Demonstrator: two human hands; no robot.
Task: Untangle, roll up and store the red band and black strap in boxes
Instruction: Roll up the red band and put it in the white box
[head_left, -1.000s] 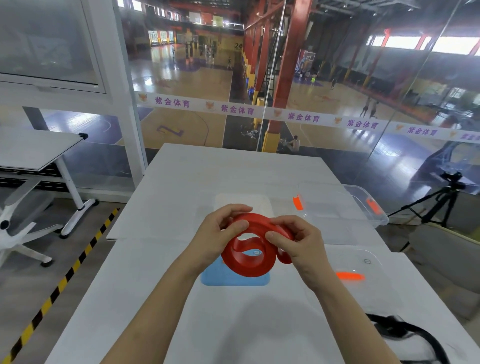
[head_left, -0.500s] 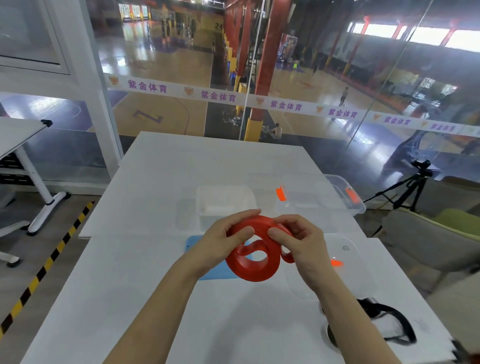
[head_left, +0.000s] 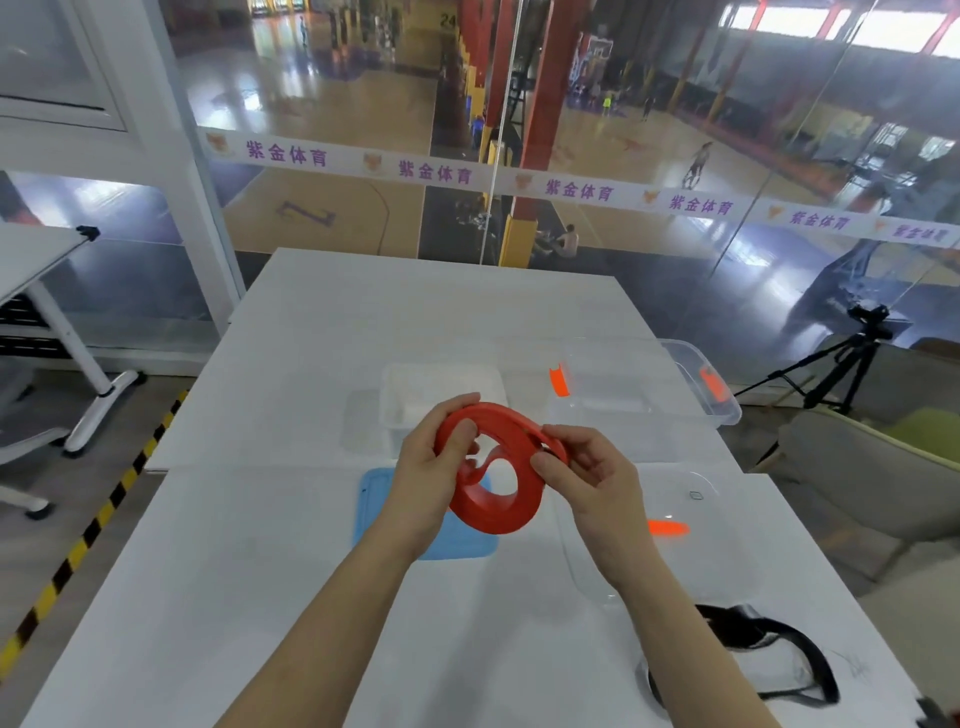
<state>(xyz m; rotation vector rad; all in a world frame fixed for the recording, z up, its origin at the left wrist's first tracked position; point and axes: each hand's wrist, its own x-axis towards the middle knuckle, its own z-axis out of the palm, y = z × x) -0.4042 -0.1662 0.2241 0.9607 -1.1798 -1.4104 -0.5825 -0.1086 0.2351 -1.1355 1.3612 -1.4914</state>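
Two hands have the red band (head_left: 493, 522) up off the white table (head_left: 234, 597), right in the middle of the view, and it's wound into a loose coil with an open centre. The left hand (head_left: 431, 483) grips the coil's upper left edge, thumb pressed onto the outer face and fingers curled round the top. The right hand (head_left: 602, 488) pinches the upper right edge between thumb and fingertips, where a strip of band runs across the top between the two grips. Directly under the coil, a blue lid (head_left: 374, 514) lies flat on the table. Just beyond the hands sits a small clear box (head_left: 441, 389), and to its right a larger clear box (head_left: 722, 410) with orange latches. A clear lid (head_left: 701, 561) with an orange tab lies beside the right wrist. Near the front right corner, well apart from the band, the black strap (head_left: 810, 670) lies in a loose heap on the table.
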